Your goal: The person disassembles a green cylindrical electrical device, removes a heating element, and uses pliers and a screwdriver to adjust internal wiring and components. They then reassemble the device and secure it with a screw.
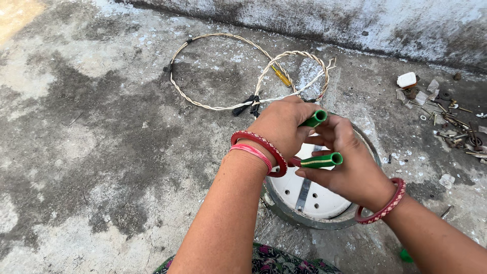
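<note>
Concrete floor [91, 152], grey w/ dark stains, fills the view; a whitewashed wall base [355, 20] runs along 12 to 2 o'clock.

At approx 5 o'clock from centre sits a round metal housing [284, 213], grey rim, white inside w/ a metal strip across it and small holes. It lies flat on the floor, partly hidden under both hands.

Twisted white cord [203, 104] loops on the floor at 12 o'clock, two rings side by side, black plug ends at the near edge, just beyond the left hand. A small yellow-handled screwdriver [281, 76] lies inside the right loop.

Left hand [281, 127], two red bangles at the wrist, hovers over the housing's far rim. Its fingers are closed round a green-handled tool; only one green handle tip [317, 118] sticks out at the 3 o'clock side of the fist.

Right hand [352, 165], one red bangle, is just beside the left at 4 o'clock, touching it. Its fingers pinch the second green handle [322, 161], thumb below, fingertips above. Both handles point toward 3 o'clock, roughly parallel, near each other; the tool's working end is hidden behind the hands, can't tell what it grips.

At 2-3 o'clock, well apart from the hands: a scatter of screws, washers and small white plastic bits [446, 116].

A bit of patterned fabric [284, 264] shows at 6 o'clock.
</note>
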